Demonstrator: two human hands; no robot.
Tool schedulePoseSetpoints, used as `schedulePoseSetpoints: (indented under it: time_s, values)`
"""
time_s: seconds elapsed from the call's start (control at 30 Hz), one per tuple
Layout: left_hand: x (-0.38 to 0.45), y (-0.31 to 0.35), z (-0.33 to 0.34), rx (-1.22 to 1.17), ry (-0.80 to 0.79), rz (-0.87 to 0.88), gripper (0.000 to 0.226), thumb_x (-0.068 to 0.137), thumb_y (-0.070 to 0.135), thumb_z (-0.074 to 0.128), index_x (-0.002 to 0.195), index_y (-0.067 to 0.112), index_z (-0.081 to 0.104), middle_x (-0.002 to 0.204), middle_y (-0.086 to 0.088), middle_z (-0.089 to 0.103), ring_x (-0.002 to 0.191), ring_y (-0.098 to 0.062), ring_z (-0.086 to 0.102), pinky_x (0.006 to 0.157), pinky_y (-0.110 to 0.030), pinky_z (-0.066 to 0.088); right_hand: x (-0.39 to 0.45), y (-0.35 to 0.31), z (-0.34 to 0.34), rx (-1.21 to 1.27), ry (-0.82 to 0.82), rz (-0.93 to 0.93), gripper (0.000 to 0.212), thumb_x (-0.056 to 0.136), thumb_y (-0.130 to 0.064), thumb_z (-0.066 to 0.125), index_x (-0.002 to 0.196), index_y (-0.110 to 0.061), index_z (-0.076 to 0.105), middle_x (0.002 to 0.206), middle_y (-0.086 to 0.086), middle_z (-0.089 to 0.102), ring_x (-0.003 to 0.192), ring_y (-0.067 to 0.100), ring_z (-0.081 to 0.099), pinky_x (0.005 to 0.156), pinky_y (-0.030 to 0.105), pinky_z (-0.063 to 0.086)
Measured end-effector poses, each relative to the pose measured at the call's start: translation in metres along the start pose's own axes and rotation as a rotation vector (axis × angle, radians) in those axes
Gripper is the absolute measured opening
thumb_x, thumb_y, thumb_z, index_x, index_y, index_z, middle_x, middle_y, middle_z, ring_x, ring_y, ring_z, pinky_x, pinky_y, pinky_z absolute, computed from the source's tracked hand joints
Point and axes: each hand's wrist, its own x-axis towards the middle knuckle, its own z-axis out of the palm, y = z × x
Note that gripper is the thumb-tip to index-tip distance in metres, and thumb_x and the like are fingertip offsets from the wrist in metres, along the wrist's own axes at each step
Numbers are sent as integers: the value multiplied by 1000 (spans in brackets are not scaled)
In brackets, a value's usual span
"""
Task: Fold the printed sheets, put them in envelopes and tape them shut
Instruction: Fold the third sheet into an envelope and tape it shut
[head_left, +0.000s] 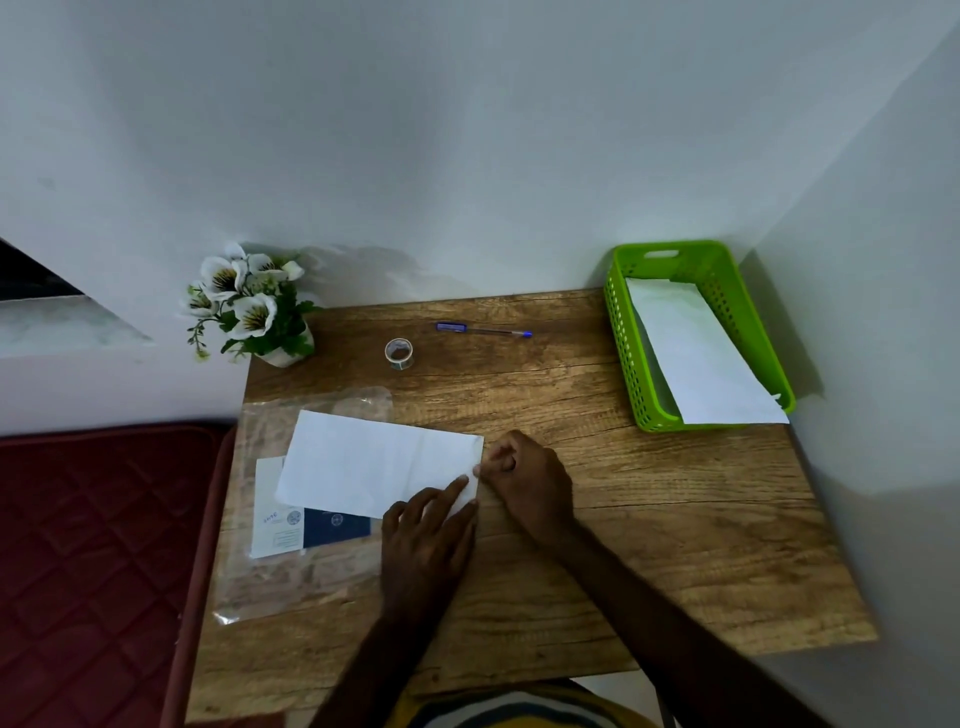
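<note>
A white envelope or folded sheet (374, 462) lies flat on the wooden table (649, 519), its blank side up. My left hand (423, 545) presses its near right corner with straight fingers. My right hand (527, 480) pinches the right edge of the same white piece with curled fingers. Under it lie printed sheets (291, 525), one white and one dark blue, on a clear plastic sleeve (270, 582). A small roll of clear tape (399, 353) stands farther back.
A blue pen (483, 330) lies near the back of the table. A green plastic basket (748, 332) at the back right holds a white envelope (701, 358). A pot of white flowers (249, 306) stands at the back left. A dark red mattress (93, 561) lies left of the table.
</note>
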Motion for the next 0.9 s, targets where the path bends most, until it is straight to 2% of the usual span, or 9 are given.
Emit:
schedulePoseSetpoints:
  time_s: [0.17,0.3,0.4,0.5,0.57,0.63,0.73,0.8,0.9]
  values:
    - [-2,3,-1,33,2,22,34,99,38,53,121,24,74,143,6,60,129,-27,59,102,-50,42,17,-11,1,76,50,150,28,80,-47,79,82,-28,59,76,-11,66,69,12,66,67,27,49]
    - [-1,4,-3,53,0,34,33,98,38,55,120,22,75,140,4,63,129,-28,59,103,-51,43,27,-16,6,31,142,175,20,88,-42,72,85,-25,63,80,-11,64,77,14,63,67,27,41]
    - [0,5,-5,62,-18,37,33,98,37,55,119,22,75,140,3,64,127,-29,60,101,-51,45,26,-15,5,15,137,157,19,94,-42,64,90,-24,65,86,-5,70,81,17,66,69,28,48]
    - [3,5,-8,62,-33,36,34,98,37,54,118,21,75,138,3,65,124,-28,62,100,-51,48,15,-4,-3,169,53,96,18,97,-42,62,93,-24,66,82,-3,72,76,19,70,72,33,56]
    - [6,6,-9,33,-42,10,32,97,37,56,118,22,75,135,4,67,123,-26,62,99,-49,49,2,4,-5,128,10,42,13,95,-38,64,95,-25,65,84,-7,70,76,13,67,71,32,56]
    - [12,8,-13,-30,-51,-72,28,95,36,62,116,24,75,130,6,70,118,-22,62,98,-44,49,-15,13,-2,18,-3,-5,10,93,-38,67,94,-30,62,82,-14,65,74,4,61,64,24,48]
    - [32,6,-16,-134,-30,-214,22,93,31,68,111,22,77,115,3,75,106,-22,68,92,-40,53,-33,19,7,-69,14,-27,19,89,-50,68,92,-33,59,76,-18,59,74,3,59,64,24,44]
    - [47,3,-17,-169,-31,-254,24,92,27,73,114,19,76,118,-1,74,110,-23,67,97,-40,52,-38,19,11,-82,23,-18,25,86,-55,70,89,-36,55,75,-18,58,73,2,58,63,24,42]
    - [75,-5,-17,-94,-45,-197,36,89,29,76,121,15,71,125,-7,70,119,-28,62,102,-42,46,-37,16,13,-71,19,-13,26,84,-55,71,88,-38,52,76,-17,60,73,1,57,62,23,40]
